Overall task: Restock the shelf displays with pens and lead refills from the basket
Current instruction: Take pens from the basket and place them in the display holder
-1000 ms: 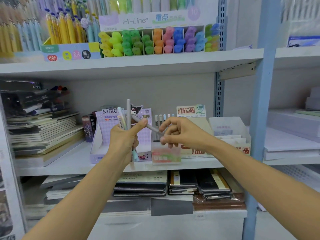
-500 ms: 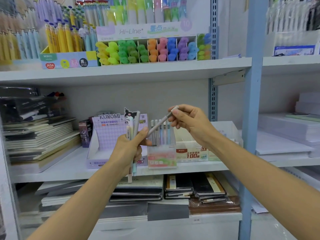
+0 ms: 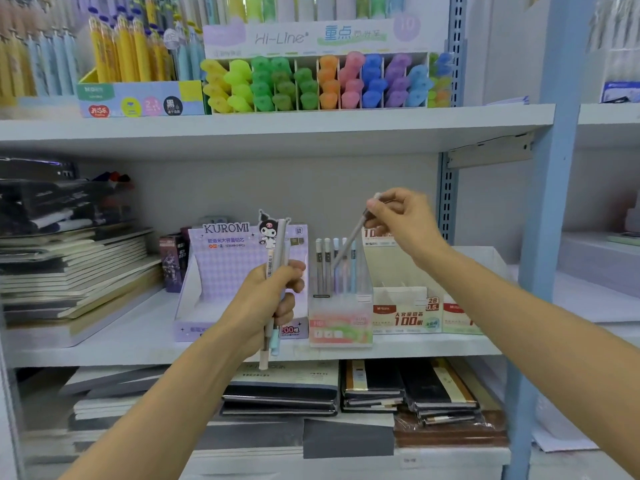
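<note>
Left hand [image 3: 268,299] fisted around a bundle of pens [image 3: 275,271], upright, before the purple box [image 3: 221,271]. Right hand [image 3: 401,225] pinches one grey pen [image 3: 349,244], tilted, tip entering the clear holder [image 3: 341,306] on the middle shelf [image 3: 138,344].

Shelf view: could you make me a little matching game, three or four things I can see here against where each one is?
Things:
1. grey pen
2. bundle of pens
3. highlighters
4. Kuromi display box

Places:
A. on the upper shelf
B. gripped in the left hand
C. pinched by the right hand, tip lowered into the clear pen holder
D. standing on the middle shelf, behind the left hand

Pairs: 1-C, 2-B, 3-A, 4-D
</note>
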`<state>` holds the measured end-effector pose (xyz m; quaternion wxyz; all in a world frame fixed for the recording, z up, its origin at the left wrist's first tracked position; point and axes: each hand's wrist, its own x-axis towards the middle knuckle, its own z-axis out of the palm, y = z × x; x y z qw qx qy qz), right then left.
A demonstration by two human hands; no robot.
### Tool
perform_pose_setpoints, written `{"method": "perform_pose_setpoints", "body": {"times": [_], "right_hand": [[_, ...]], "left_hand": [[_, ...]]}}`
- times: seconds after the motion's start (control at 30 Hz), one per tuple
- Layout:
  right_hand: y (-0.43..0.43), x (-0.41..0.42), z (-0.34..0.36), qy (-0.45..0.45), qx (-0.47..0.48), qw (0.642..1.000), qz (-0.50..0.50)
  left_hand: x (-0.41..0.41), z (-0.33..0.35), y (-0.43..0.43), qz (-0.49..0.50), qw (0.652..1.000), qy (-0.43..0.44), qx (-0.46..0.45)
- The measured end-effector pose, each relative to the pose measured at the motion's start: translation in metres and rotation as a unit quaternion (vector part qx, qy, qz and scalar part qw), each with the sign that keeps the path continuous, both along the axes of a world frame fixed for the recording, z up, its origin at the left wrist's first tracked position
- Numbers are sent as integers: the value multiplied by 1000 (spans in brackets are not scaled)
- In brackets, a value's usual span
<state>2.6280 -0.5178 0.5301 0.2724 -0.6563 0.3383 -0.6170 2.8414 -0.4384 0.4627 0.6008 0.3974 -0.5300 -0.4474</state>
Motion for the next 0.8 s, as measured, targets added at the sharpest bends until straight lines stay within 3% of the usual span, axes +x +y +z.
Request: {"method": "perform_pose_setpoints", "body": {"times": [0.23, 0.4, 0.8], "right_hand": [[-29, 30, -30, 189, -29, 979, -76], [-34, 27, -24, 256, -49, 960, -106], [-39, 31, -12, 241, -89, 960, -112]], "left_hand": [[8, -16, -11, -17, 999, -35, -11], [9, -20, -14, -25, 999, -25, -2], [8, -21, -13, -62, 998, -31, -1]]}}
